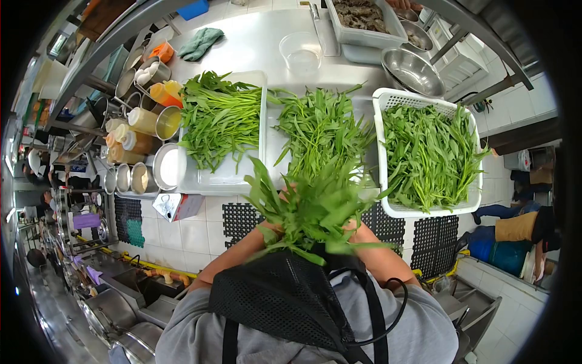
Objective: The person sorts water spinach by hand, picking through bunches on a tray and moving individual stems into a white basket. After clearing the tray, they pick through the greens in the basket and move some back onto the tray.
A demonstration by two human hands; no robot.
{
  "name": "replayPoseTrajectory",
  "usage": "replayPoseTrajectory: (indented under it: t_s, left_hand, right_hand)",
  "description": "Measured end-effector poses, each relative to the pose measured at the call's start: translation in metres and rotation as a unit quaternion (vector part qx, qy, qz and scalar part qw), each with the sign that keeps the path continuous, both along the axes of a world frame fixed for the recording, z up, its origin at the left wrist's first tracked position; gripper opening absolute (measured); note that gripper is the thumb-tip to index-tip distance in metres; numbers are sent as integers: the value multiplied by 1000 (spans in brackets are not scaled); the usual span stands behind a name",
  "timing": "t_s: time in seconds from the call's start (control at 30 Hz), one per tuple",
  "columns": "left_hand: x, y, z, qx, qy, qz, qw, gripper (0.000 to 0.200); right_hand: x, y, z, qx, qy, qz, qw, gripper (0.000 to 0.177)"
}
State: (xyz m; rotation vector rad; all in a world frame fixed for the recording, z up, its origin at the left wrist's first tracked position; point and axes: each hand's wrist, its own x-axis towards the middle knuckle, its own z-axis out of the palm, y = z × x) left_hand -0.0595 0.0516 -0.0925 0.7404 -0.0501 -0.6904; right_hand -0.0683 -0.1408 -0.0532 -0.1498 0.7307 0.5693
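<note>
A loose bunch of water spinach (309,209) is held up in front of my chest, its leaves smeared by motion. My left hand (273,227) grips the bunch from the left, with most of its fingers behind leaves. From the other side my right hand (351,225) reaches into the same bunch; its fingers are hidden. Just beyond, more water spinach (324,124) lies on the steel table (254,39). A clear tray (209,181) to the left carries long-stemmed greens (221,115). On the right, a white perforated basket (382,145) is heaped with the same greens (430,155).
Sauce bottles (140,120) and metal containers (168,123) crowd the left edge. Farther back are a clear bowl (301,53), a knife (317,24), a green cloth (201,43), a steel bowl (413,71) and a tub of shrimp-like pieces (362,15). Another person (521,227) is at the right.
</note>
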Motion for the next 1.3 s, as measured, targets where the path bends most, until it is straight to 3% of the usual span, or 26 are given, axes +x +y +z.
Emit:
replayPoseTrajectory:
  t_s: [0.07, 0.17, 0.2, 0.23, 0.3, 0.33, 0.4, 0.43, 0.47, 0.5, 0.53, 0.57, 0.63, 0.67, 0.7, 0.77, 0.83, 0.87, 0.97, 1.03, 1.1, 1.13, 1.17, 1.27, 1.3]
  left_hand:
    - [5, -3, 7, 119, -127, -31, 984, 38]
    - [2, -9, 10, 286, -298, -83, 907, 39]
    - [-10, -14, -21, 148, -112, -39, 982, 35]
    - [-13, -15, -21, 148, -100, -42, 983, 35]
    - [-13, -16, -17, 240, -287, -117, 920, 35]
    - [-11, -18, -5, 240, -279, -117, 923, 35]
    - [-14, -20, 25, 44, -150, -14, 988, 41]
    - [-15, -22, 33, -57, -83, 39, 994, 44]
    - [-13, -20, 32, -61, -79, 41, 994, 44]
    - [-6, -14, 30, 104, -121, 8, 987, 38]
    - [4, -7, 30, 268, -162, -24, 950, 32]
    - [12, -3, 32, 425, -198, -51, 882, 26]
    - [25, -2, 61, 428, -171, 17, 887, 19]
    - [30, 2, 66, 332, -117, 89, 932, 17]
    - [35, 6, 71, 227, -65, 158, 959, 16]
    - [46, 11, 83, 180, -92, 198, 959, 17]
    - [52, 14, 99, 127, -19, 262, 956, 19]
    - [53, 18, 103, 98, 15, 260, 960, 25]
    - [50, 26, 111, 62, 65, 275, 957, 20]
    - [47, 31, 104, 55, 52, 279, 957, 16]
    - [43, 35, 98, 53, 17, 285, 957, 14]
    - [42, 36, 97, 51, 13, 288, 956, 14]
    - [42, 37, 96, 56, 17, 290, 955, 14]
    - [42, 38, 97, 72, 14, 295, 953, 13]
    - [43, 38, 97, 83, 7, 294, 952, 13]
  right_hand:
    - [-6, -7, -15, 1, -13, 23, 1000, 29]
    - [-18, -14, -38, -31, -28, 67, 997, 32]
    - [-21, -18, -47, -45, -34, 83, 995, 33]
    - [-26, -21, -59, -69, -41, 102, 992, 34]
    - [-34, -29, -82, -129, -66, 153, 978, 36]
    - [-37, -33, -92, -171, -85, 187, 964, 37]
    - [-42, -39, -113, -311, -155, 306, 886, 39]
    - [-42, -40, -115, -392, -196, 372, 818, 41]
    - [-44, -39, -115, -487, -238, 434, 720, 43]
    - [-43, -36, -109, -569, -279, 487, 602, 45]
    - [-48, -29, -105, -706, -353, 454, 413, 37]
    - [-42, -30, -102, -706, -359, 453, 408, 37]
    - [0, -23, -37, -626, -395, 469, 482, 28]
    - [19, -15, -7, -598, -384, 435, 553, 23]
    - [33, -8, 19, -636, -369, 397, 549, 20]
    - [59, 4, 40, -729, -434, 231, 477, 18]
    - [86, 12, 35, -815, -454, 127, 336, 16]
    - [96, 13, 34, -846, -455, 125, 249, 16]
    - [111, 13, 16, -860, -449, 160, 183, 14]
    - [112, 12, 21, -854, -461, 142, 194, 11]
    - [110, 9, 27, -844, -438, 117, 286, 9]
    - [109, 9, 29, -823, -450, 54, 343, 8]
    - [109, 7, 32, -822, -453, 52, 341, 8]
    - [99, -1, 55, -723, -418, -6, 549, 10]
    - [94, -5, 63, -712, -420, -22, 562, 9]
